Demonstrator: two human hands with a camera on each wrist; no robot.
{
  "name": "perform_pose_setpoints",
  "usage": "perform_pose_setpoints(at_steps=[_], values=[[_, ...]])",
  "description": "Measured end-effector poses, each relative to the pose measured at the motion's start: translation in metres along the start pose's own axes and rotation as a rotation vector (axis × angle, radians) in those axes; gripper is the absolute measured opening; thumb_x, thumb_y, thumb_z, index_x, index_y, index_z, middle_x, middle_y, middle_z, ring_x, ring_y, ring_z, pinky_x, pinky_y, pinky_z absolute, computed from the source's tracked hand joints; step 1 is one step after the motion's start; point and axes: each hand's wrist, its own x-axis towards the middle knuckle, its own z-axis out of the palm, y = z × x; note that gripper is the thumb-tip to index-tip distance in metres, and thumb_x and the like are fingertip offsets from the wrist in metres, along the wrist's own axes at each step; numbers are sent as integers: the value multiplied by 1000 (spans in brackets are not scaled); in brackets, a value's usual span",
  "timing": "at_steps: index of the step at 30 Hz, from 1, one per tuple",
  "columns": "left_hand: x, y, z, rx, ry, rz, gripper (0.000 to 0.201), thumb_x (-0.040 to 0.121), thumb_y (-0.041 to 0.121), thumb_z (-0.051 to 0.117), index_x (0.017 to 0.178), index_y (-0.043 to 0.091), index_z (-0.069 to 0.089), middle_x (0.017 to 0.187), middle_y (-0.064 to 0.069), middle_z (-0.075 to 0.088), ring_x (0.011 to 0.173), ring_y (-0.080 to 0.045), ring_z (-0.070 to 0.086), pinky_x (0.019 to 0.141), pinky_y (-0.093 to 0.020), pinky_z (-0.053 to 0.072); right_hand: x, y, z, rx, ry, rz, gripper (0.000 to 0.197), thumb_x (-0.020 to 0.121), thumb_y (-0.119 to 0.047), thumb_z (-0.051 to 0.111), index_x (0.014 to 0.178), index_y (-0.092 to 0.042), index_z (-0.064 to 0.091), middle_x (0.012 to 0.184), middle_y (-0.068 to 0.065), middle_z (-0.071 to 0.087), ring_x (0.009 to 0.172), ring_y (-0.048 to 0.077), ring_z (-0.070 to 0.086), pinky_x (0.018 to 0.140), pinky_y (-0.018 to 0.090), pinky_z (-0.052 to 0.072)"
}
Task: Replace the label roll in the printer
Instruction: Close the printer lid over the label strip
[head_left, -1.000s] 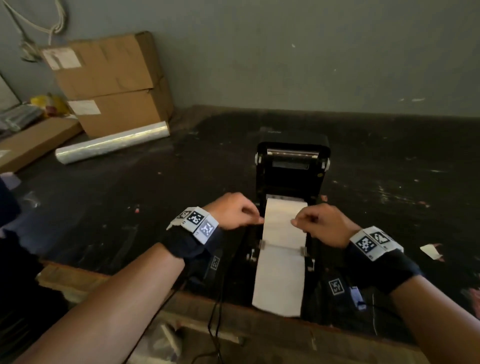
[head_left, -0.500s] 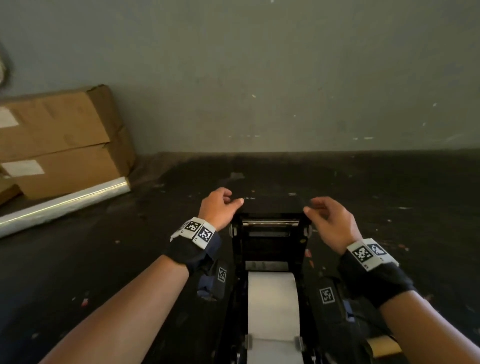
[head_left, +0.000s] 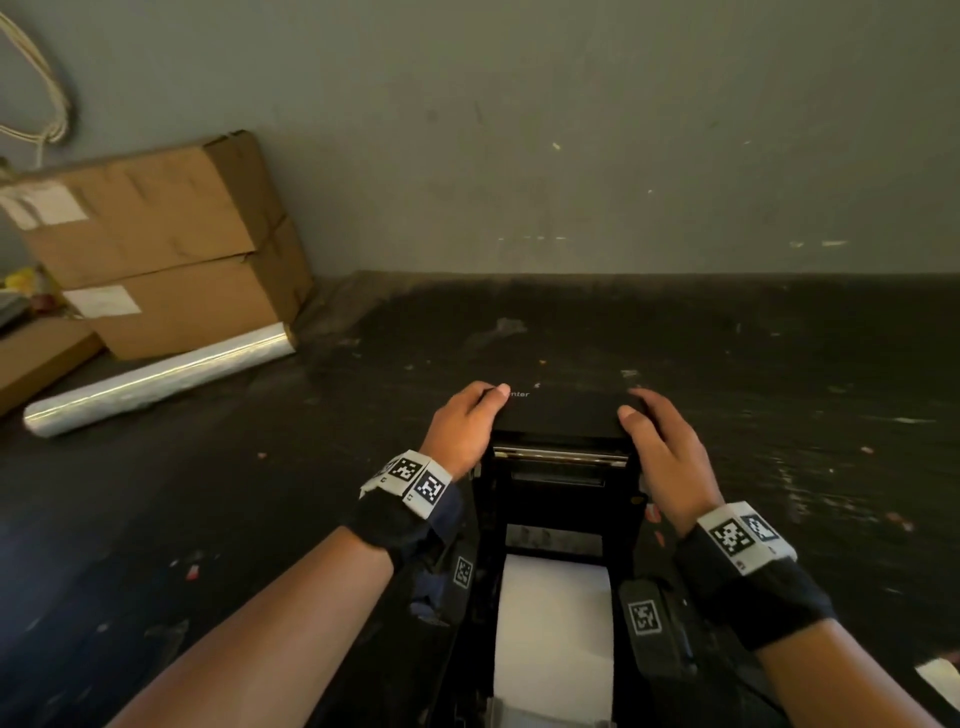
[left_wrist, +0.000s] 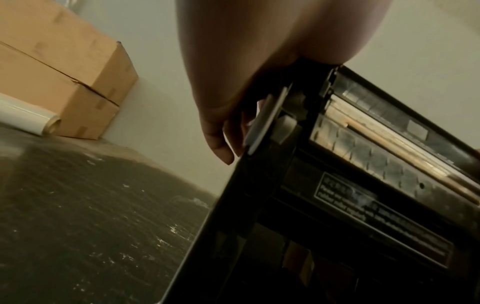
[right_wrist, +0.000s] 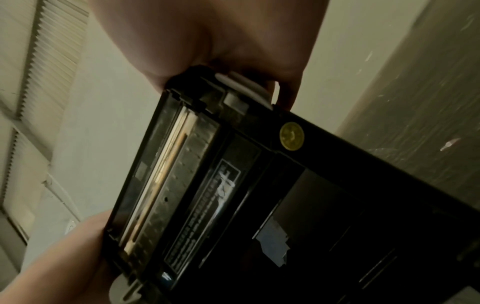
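The black label printer stands on the dark table with its lid (head_left: 563, 415) raised. My left hand (head_left: 467, 421) grips the lid's top left corner, thumb on top. My right hand (head_left: 660, 447) grips the top right corner. White label paper (head_left: 553, 634) lies in the open bay below the lid and runs toward me. In the left wrist view my left hand (left_wrist: 259, 61) curls over the lid edge beside a grey latch tab (left_wrist: 267, 121); the lid's underside (left_wrist: 376, 164) shows the print head. In the right wrist view my right hand (right_wrist: 221, 37) holds the lid (right_wrist: 233, 185) by the other latch (right_wrist: 244, 86).
Two stacked cardboard boxes (head_left: 156, 239) lean on the wall at the far left, with a roll of clear film (head_left: 156, 379) lying in front. The scuffed dark tabletop (head_left: 779, 389) extends right of the printer. A white scrap (head_left: 940, 680) lies at the lower right.
My hands left the label strip, rose to the top of the lid and now grip its two corners. The head view moved closer over the printer.
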Motion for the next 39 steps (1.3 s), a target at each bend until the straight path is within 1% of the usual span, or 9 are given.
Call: perform_pose_setpoints(at_steps=[5, 8, 11, 13, 16, 23, 30, 35, 39], values=[[-22, -1, -3, -19, 19, 52, 35, 95, 41, 41, 113, 18, 59, 107, -2, 62, 101, -17, 57, 85, -26, 39, -23, -8, 1, -3, 15, -41, 44, 92, -39, 44, 135, -30, 40, 128, 4, 54, 112, 21, 55, 95, 46, 48], [-47, -5, -6, 5, 23, 120, 33, 96, 41, 40, 116, 19, 55, 99, -2, 62, 83, -12, 59, 67, -13, 46, -45, -7, 0, -24, 31, -77, 44, 92, -37, 44, 135, -32, 38, 131, 5, 53, 115, 24, 55, 95, 47, 48], [-74, -13, -9, 42, 34, 238, 31, 96, 38, 40, 117, 19, 53, 99, -4, 63, 89, -16, 61, 81, -26, 50, -75, -6, -2, -48, 25, -94, 40, 92, -34, 46, 132, -37, 38, 120, 3, 54, 97, 21, 60, 72, 33, 52], [-93, -23, -9, 64, 32, 314, 30, 96, 37, 40, 116, 18, 52, 98, -5, 63, 89, -19, 63, 82, -37, 53, -96, -4, -5, -36, 32, -108, 40, 91, -30, 50, 129, -37, 39, 111, -6, 53, 92, 12, 60, 68, 26, 51], [-122, -44, -7, 112, 38, 419, 31, 95, 40, 39, 113, 18, 50, 101, -4, 61, 91, -17, 60, 81, -39, 53, -128, 3, -8, -86, 21, -104, 45, 87, -29, 58, 127, -35, 40, 104, -15, 48, 95, 12, 57, 73, 26, 52], [-185, -88, -4, 219, -90, 435, 46, 93, 41, 46, 131, 16, 41, 144, -4, 39, 125, -14, 47, 96, -21, 39, -192, 33, -6, -277, -11, -102, 61, 80, -27, 67, 134, -25, 39, 136, -5, 41, 119, 12, 44, 93, 31, 45], [-218, -123, 3, 403, -278, 323, 80, 88, 53, 47, 149, 15, 12, 161, 2, -1, 145, -16, 19, 112, -34, 32, -228, 64, -1, -487, -89, -109, 71, 73, -32, 73, 136, -21, 40, 152, -4, 27, 136, 16, 33, 102, 31, 36], [-220, -126, 7, 351, -279, 203, 103, 80, 53, 60, 150, 11, -3, 161, -6, 2, 147, -19, 11, 115, -31, 19, -233, 62, 3, -496, -80, -52, 84, 75, -38, 71, 144, -21, 25, 155, 1, 24, 140, 20, 27, 107, 36, 33], [-215, -125, 8, 267, -286, 159, 113, 71, 62, 64, 150, 13, -1, 159, -7, 17, 145, -22, 22, 117, -39, 24, -226, 55, 7, -508, -126, 32, 95, 75, -46, 67, 148, -20, 11, 157, 5, 17, 142, 22, 21, 111, 40, 28]])
